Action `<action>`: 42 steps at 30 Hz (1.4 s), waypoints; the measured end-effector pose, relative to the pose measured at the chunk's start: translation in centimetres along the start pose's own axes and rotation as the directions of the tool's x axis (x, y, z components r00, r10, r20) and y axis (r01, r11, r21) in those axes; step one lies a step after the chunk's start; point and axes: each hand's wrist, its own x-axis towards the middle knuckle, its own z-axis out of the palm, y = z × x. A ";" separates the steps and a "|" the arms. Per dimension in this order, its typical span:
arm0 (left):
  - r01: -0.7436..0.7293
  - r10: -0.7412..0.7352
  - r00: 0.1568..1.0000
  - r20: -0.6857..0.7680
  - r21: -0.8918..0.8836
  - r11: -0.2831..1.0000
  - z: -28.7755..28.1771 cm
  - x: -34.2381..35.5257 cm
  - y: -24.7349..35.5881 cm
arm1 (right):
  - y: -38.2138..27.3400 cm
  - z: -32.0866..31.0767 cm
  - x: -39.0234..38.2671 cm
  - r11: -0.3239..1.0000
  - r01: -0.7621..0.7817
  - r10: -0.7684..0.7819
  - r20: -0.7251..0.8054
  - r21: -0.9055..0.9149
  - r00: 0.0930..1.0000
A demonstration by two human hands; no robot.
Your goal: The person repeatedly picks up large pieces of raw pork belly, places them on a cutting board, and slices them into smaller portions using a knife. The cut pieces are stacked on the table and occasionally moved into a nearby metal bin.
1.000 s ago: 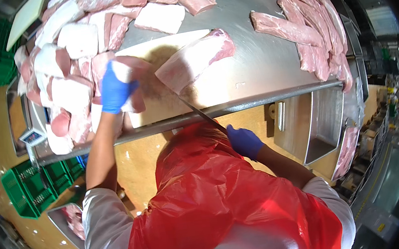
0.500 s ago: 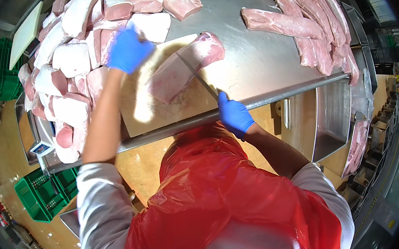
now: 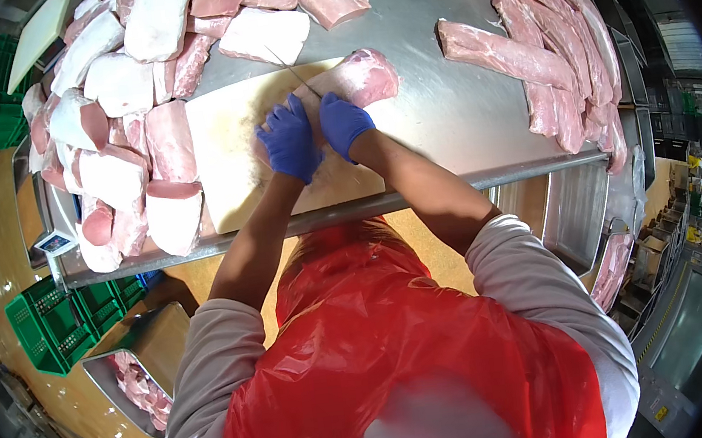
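Note:
A pork loin (image 3: pixel 366 75) lies across the pale cutting board (image 3: pixel 220 156) near the steel table's front. My left hand (image 3: pixel 285 140), blue-gloved, rests on the loin's lower left part with its fingers spread. My right hand (image 3: pixel 343 124), also gloved, is closed on the handle of a long knife (image 3: pixel 293 73). The blade crosses the loin from my right hand toward the upper left; whether it has cut in cannot be seen.
Several pale meat pieces (image 3: pixel 111 171) pile up left of the board; long pink strips (image 3: pixel 505 57) lie at the right. Green crates (image 3: pixel 46 328) and a steel tub of meat (image 3: pixel 138 387) stand lower left, steel containers (image 3: pixel 569 217) below the table's right end.
My left hand has come from the left-hand pieces down onto the loin. My right hand has risen with the knife from below the table's edge onto the loin, beside my left.

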 end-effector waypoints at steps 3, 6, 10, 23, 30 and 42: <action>-0.078 0.078 0.996 0.032 0.021 0.997 0.5 0.2 -1.1 | 1.2 1.9 -2.3 0.936 -0.174 0.189 -0.019 0.307 0.982; -0.126 0.128 0.991 0.026 -0.046 0.991 1.3 0.7 -3.2 | -0.1 0.3 -10.0 0.952 -0.200 0.194 0.047 0.232 0.980; -0.100 0.147 0.978 0.147 -0.288 0.953 -1.7 1.0 -3.8 | 1.2 2.5 -19.8 0.929 -0.294 0.270 0.133 0.224 0.954; 0.155 -0.044 0.981 0.190 -0.896 -0.417 -16.8 5.9 -19.5 | -0.7 4.4 -32.0 0.754 -0.549 0.555 0.098 0.361 0.826; -0.029 -0.242 0.505 -0.828 -0.297 0.954 -13.3 14.0 -16.8 | -0.2 6.2 -29.6 0.642 -0.501 0.655 -0.075 0.580 0.752; -0.147 0.136 0.980 -0.146 -0.066 0.987 5.5 7.9 14.2 | -0.7 2.8 -30.8 0.556 -0.497 0.727 -0.100 0.667 0.680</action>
